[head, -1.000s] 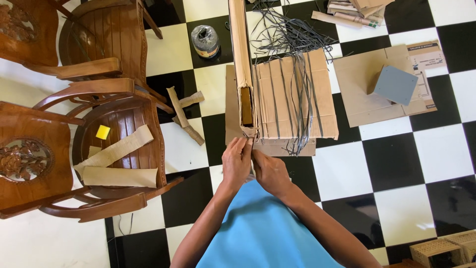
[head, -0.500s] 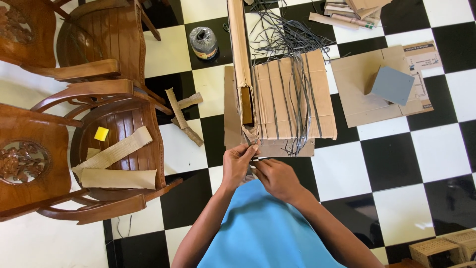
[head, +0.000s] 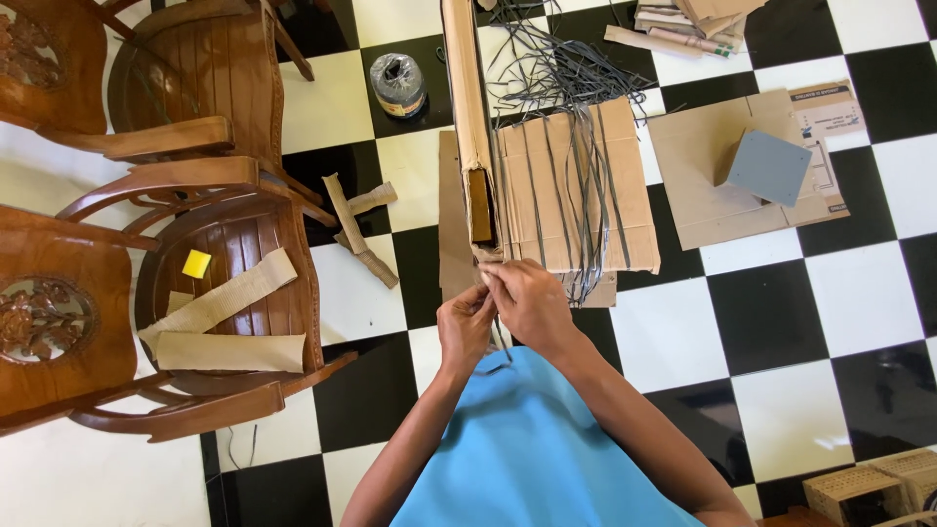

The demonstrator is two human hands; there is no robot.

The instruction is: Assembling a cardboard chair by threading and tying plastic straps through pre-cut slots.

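Here, pinched between both sets of fingertips at the near end of the upright cardboard piece [head: 471,137], a thin grey strip [head: 496,332], trailing down toward the blue lap [head: 527,449], apparently kept taut for close work. Left hand [head: 466,327] and right hand [head: 527,304] touching, fingers closed together on that strip. Just beyond, more loose grey strips [head: 576,146] draped over flat cardboard sheets [head: 586,195] within easy reach; to the left, wooden chairs [head: 224,283] bearing cardboard offcuts [head: 224,322].

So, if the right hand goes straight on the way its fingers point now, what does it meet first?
The right hand points up and left, fingertips already at the near end of the long cardboard box. Going on, it would likely press into that open end first, though depth is hard to judge from above. The left hand is close beside it.
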